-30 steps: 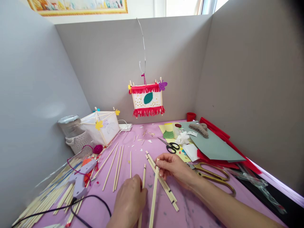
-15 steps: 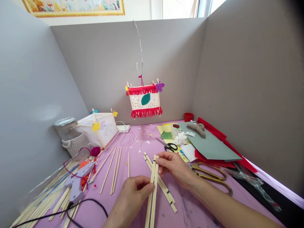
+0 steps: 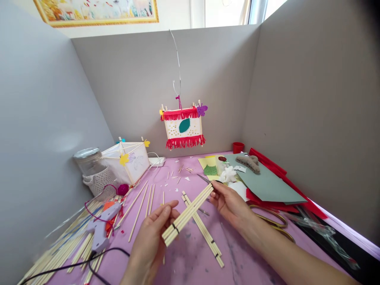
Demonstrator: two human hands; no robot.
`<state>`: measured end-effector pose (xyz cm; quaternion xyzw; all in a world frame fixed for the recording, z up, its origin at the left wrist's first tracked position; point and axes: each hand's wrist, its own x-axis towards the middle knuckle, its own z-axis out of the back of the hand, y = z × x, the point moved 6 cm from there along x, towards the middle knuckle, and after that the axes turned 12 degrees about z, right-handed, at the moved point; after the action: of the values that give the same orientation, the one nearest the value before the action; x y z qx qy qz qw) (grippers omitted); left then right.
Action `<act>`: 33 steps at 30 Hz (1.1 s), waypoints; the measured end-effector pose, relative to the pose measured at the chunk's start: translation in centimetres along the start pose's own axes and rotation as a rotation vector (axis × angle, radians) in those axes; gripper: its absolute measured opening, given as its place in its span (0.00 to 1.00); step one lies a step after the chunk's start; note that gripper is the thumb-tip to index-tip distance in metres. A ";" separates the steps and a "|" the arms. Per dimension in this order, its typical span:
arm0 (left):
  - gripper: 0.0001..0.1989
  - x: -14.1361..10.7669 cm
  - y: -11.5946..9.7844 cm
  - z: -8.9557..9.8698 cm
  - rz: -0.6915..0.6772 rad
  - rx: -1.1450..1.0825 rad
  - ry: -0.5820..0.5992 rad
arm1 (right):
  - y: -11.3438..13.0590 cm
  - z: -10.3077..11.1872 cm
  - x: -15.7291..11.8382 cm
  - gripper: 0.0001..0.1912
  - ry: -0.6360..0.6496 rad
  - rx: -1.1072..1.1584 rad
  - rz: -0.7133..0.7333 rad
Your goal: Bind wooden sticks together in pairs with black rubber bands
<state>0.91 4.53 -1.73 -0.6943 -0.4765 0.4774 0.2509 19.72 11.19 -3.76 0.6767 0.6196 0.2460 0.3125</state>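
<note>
Several slender, pale wooden sticks, black-marked near one end, are slanting above the flat purple tabletop. My right hand is pinching their far ends; whether my left hand is touching the marked ends, I'm not telling surely. A slackening pinch would be fanning them apart.

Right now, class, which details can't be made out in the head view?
Head view:
Held sticks: any behind those in front.
Gold-handled scissors: middle, behind the right hand.
Black scissors: most of the handles, behind that hand.
Framed picture: top, cut off by the upper edge.
</note>
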 end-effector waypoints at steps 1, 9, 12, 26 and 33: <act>0.18 0.0 0.2 0.0 0.017 -0.053 0.009 | -0.4 0.2 0.0 0.11 -0.042 0.037 -0.016; 0.17 -0.6 -0.8 -0.7 -0.268 -0.188 -0.019 | -3.2 -1.1 -3.3 0.15 -0.025 0.094 -0.046; 0.18 -1.4 -2.2 0.8 -0.431 -0.137 -0.180 | -4.6 -2.3 -5.0 0.14 0.123 0.006 -0.081; 0.12 -2.7 -3.5 0.0 -0.491 0.674 -0.154 | -2.0 -5.3 -8.0 0.11 0.742 -1.133 0.606; 0.11 -2.0 -2.5 -0.8 -0.377 0.630 -0.070 | -3.2 -5.3 -8.8 0.07 0.808 -1.113 0.629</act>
<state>0.45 3.88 1.44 -0.4662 -0.4341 0.5694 0.5196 12.70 3.25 -1.98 0.4210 0.2478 0.8292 0.2718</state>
